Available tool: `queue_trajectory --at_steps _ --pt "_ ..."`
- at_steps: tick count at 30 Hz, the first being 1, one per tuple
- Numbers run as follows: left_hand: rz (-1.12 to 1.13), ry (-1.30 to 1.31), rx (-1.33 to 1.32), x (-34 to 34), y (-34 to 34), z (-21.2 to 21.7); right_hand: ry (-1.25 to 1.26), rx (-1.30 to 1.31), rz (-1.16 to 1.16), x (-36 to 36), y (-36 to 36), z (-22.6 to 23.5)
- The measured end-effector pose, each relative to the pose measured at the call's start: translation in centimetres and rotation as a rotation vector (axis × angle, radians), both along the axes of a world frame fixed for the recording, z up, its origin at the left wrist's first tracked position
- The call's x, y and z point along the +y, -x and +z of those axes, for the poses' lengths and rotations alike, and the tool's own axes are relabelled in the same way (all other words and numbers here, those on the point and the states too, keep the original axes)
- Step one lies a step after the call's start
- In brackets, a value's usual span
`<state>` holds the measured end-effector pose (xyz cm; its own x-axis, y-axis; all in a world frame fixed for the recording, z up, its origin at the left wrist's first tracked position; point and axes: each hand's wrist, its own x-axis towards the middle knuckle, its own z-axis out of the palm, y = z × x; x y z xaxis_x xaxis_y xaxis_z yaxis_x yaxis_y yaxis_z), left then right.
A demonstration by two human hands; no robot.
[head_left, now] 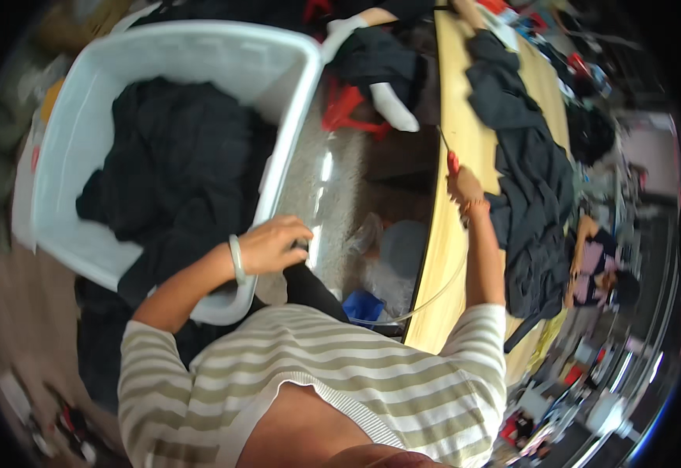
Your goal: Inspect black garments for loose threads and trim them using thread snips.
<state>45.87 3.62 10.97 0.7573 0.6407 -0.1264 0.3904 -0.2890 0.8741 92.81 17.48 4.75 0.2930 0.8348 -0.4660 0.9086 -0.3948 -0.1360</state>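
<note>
1. The left hand [274, 243] is curled narrow at the near rim of the white laundry basket [60, 140], pinching what looks like a fold of the black clothing [176, 171] heaped inside. Part of that cloth hangs over the rim toward the person's striped top. If the hand pulls only that fold, the whole tangle could likely drag along and tip the basket, which sits tilted.

2. The right hand [465, 189] rests at the edge of the wooden worktop [453, 117], closed around a small red-handled tool [452, 162], probably scissors; the blades are too blurred to tell. With the head turned and the picture smeared, the point could snag the dark garment [531, 179] spread just beside it, or nick the wrist.

3. The dark garment trails off the near end of the worktop, so its own weight could slide it to the floor.

4. Loose red and black items [356, 109] lie on the floor between basket and worktop, a tripping risk.
</note>
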Motion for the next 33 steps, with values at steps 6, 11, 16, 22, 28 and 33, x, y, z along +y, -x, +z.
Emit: queue_trajectory --at_steps 6,11,16,22,28,33 --pt "0.248 0.131 0.165 -2.4 8.7 -4.1 -0.074 0.202 0.210 -9.6 9.6 -4.4" --pt "0.486 0.085 0.267 -3.4 18.2 -10.4 0.030 0.166 0.394 -11.1 20.2 -0.9" --pt "0.805 0.180 0.514 -1.9 29.3 -18.7 -0.023 0.143 0.518 -11.5 31.3 5.0" --pt "0.944 0.411 0.175 4.7 29.3 -27.0 0.000 0.114 0.625 -13.1 39.4 5.9" --pt "0.612 0.405 0.309 4.7 25.1 -26.6 0.175 0.121 0.579 -16.5 42.4 6.4" --pt "0.216 0.304 0.498 -2.3 26.5 -20.9 0.269 0.193 0.608 -18.8 42.8 5.9"
